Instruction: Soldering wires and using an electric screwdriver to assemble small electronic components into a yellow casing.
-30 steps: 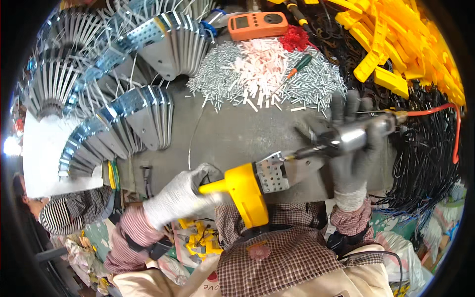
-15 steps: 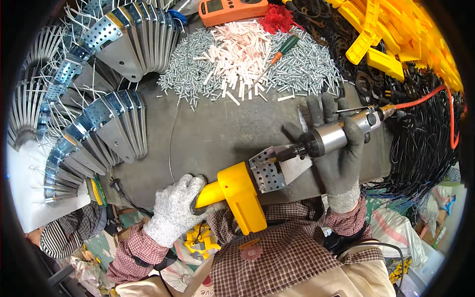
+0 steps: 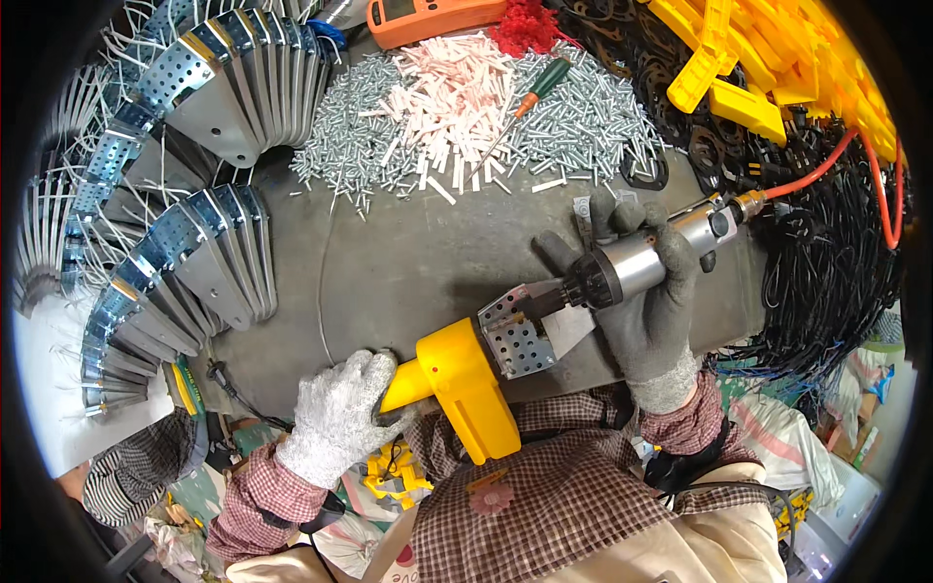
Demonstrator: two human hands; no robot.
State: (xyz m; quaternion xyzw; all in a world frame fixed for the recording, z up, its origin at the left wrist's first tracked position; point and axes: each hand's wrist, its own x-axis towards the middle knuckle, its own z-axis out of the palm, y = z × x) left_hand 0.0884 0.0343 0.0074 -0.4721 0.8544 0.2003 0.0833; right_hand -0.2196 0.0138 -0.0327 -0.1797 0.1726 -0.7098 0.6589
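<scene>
My left hand (image 3: pixel 342 413), in a pale speckled glove, grips the handle end of a yellow plastic housing (image 3: pixel 465 384) near the table's front edge. From the housing's right side a perforated metal bracket (image 3: pixel 525 345) sticks out, joined to a flat metal plate. My right hand (image 3: pixel 646 321), in a grey-coated glove, is wrapped round a silver pneumatic screwdriver (image 3: pixel 637 267). Its dark chuck points left and down into the bracket; the tip is hidden there. A red air hose (image 3: pixel 812 180) runs from the tool's back end to the right.
Metal plate assemblies with white wires (image 3: pixel 219 257) stand in rows at left. Screws (image 3: pixel 583 126), pale sleeves (image 3: pixel 452 83) and a green-handled screwdriver (image 3: pixel 544 83) lie at the back, beside an orange meter (image 3: pixel 428 19). Yellow housings (image 3: pixel 748 112) and black cables (image 3: pixel 826 262) are heaped at right.
The whole view has shifted slightly, so most things sit a little further left. Both hands keep their holds, and the tool's chuck stays in the bracket.
</scene>
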